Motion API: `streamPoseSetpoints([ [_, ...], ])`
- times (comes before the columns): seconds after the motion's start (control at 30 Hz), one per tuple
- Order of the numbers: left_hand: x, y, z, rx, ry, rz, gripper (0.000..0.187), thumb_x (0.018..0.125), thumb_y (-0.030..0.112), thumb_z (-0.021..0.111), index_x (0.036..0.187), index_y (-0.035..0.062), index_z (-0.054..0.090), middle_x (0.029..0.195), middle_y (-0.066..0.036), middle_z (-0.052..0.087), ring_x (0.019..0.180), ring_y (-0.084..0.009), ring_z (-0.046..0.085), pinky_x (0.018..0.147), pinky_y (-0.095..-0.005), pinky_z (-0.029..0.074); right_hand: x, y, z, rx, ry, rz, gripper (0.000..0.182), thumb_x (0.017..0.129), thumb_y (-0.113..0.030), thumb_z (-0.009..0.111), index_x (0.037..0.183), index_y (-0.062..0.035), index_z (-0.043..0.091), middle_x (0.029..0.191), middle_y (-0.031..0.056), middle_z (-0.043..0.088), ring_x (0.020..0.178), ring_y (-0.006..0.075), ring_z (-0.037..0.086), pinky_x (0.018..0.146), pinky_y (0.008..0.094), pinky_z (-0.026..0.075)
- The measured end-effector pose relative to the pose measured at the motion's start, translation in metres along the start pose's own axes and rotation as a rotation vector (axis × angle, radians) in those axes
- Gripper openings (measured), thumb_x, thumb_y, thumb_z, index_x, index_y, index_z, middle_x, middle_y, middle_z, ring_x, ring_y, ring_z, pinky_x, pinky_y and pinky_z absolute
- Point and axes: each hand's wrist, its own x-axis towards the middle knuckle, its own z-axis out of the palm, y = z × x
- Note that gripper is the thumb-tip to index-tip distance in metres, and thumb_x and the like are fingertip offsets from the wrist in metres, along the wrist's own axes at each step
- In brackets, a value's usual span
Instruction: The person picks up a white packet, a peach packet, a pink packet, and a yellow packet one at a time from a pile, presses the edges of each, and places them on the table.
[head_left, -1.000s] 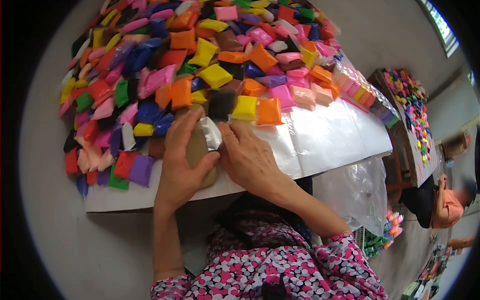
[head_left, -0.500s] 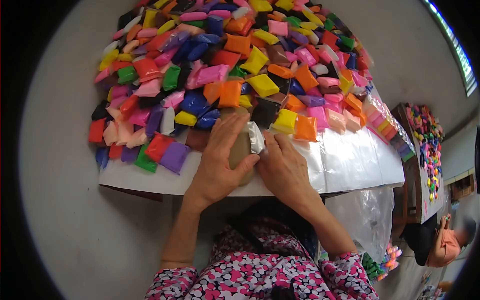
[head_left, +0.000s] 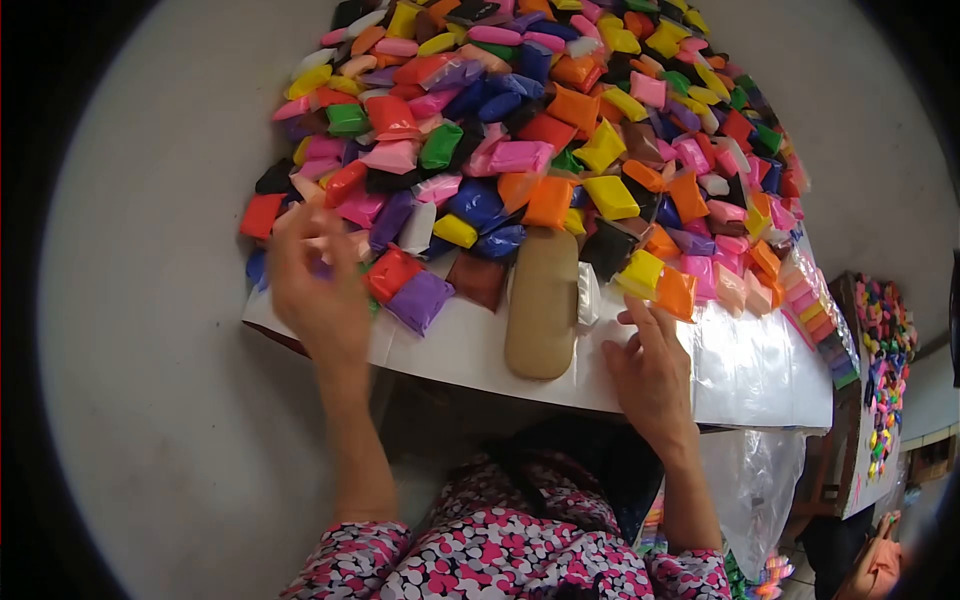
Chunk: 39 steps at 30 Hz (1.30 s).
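While two hands hover, left hand, right hand, one tan block, countless packets

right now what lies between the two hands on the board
In the head view, the tan oblong block lies between the left hand and right hand, with a purple packet and brown packet beside it.

Left hand smearing with motion blur, fingers indistinct, hiding packets at pile's near-left edge. Heap of coloured packets running off top edge. Tan block covering part of white packet beside it. Second heap at far right shrinking too small to tell. Bench far edge lying buried under packets.
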Motion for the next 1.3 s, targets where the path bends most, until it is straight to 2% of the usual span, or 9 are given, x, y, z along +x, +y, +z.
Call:
streamPoseSetpoints([
  [0.13,0.026,-0.050,0.020,0.577,-0.212,-0.091,0.035,0.090,0.033,0.062,0.105,0.0016,0.061,0.097,-0.017,0.064,0.085,-0.0375,0.064,0.073,-0.0457,0.050,-0.007,0.006,-0.004,0.038,0.041,-0.078,0.052,0.077,0.002,0.068,0.126,0.0000,0.050,0.103,0.0162,0.061,0.070,0.0262,0.062,0.066,0.0368,0.052],
  [0.33,0.023,-0.050,0.019,0.317,-0.264,-0.169,0.038,0.089,0.034,0.061,0.105,-0.0004,0.060,0.097,-0.021,0.064,0.089,-0.0389,0.064,0.073,-0.0469,0.049,-0.011,0.008,-0.005,0.071,0.089,-0.112,0.044,0.078,0.004,0.067,0.121,0.0008,0.054,0.104,0.0166,0.060,0.069,0.0258,0.062,0.065,0.0350,0.052],
  [0.53,0.018,-0.031,0.003,-0.031,-0.023,-0.074,0.024,0.091,0.014,0.062,0.110,-0.0003,0.059,0.094,-0.012,0.063,0.086,-0.0276,0.064,0.074,-0.0367,0.051,-0.011,0.007,-0.013,0.066,0.206,-0.112,0.040,0.079,0.005,0.067,0.117,0.0009,0.057,0.103,0.0156,0.061,0.067,0.0219,0.062,0.062,0.0329,0.051],
  [0.73,-0.020,0.054,-0.015,-0.553,-0.332,-0.002,0.025,0.090,0.005,0.068,0.112,0.0012,0.059,0.101,-0.003,0.060,0.090,-0.0106,0.057,0.079,-0.0264,0.049,0.006,-0.034,-0.031,0.229,0.274,-0.297,0.036,0.077,0.002,0.071,0.111,-0.0005,0.061,0.101,0.0144,0.063,0.067,0.0210,0.062,0.060,0.0300,0.050],
  [0.83,-0.045,0.081,-0.002,-0.492,-0.291,0.409,0.028,0.086,0.004,0.070,0.112,0.0013,0.060,0.107,-0.011,0.064,0.096,-0.0208,0.062,0.083,-0.0300,0.050,0.009,-0.063,-0.031,0.386,0.342,-0.338,0.042,0.073,-0.002,0.078,0.111,-0.0016,0.063,0.103,0.0096,0.063,0.067,0.0133,0.060,0.053,0.0234,0.046],
  [0.97,-0.066,0.107,0.000,-0.529,-0.240,0.588,0.041,0.073,-0.008,0.070,0.112,0.0006,0.060,0.111,-0.019,0.062,0.094,-0.0369,0.063,0.080,-0.0419,0.053,0.000,-0.056,-0.019,0.203,0.481,-0.388,0.038,0.074,-0.004,0.078,0.108,0.0005,0.060,0.094,0.0120,0.060,0.067,0.0192,0.061,0.053,0.0284,0.049],
  [1.07,-0.076,0.114,0.004,-0.506,-0.242,0.636,0.040,0.074,-0.008,0.069,0.112,0.0014,0.061,0.113,-0.019,0.062,0.096,-0.0357,0.063,0.080,-0.0410,0.053,-0.016,-0.049,-0.022,0.179,0.455,-0.324,0.028,0.078,0.000,0.070,0.103,0.0027,0.057,0.090,0.0149,0.058,0.071,0.0288,0.064,0.055,0.0345,0.053],
  [1.2,-0.092,0.123,0.007,-0.545,-0.239,0.676,0.040,0.074,-0.010,0.069,0.112,0.0024,0.061,0.113,-0.019,0.061,0.097,-0.0352,0.062,0.081,-0.0405,0.053,-0.029,-0.044,-0.029,0.174,0.584,-0.272,0.017,0.081,0.009,0.065,0.097,0.0042,0.063,0.084,0.0118,0.063,0.059,0.0145,0.061,0.050,0.0246,0.047],
  [1.3,-0.099,0.132,0.007,-0.768,-0.351,0.543,0.044,0.075,-0.012,0.065,0.116,0.0011,0.058,0.115,-0.018,0.061,0.090,-0.0279,0.060,0.079,-0.0360,0.051,-0.035,-0.024,-0.031,0.212,0.541,-0.205,0.022,0.078,0.007,0.063,0.098,0.0024,0.059,0.084,0.0156,0.059,0.065,0.0295,0.061,0.055,0.0351,0.050],
])
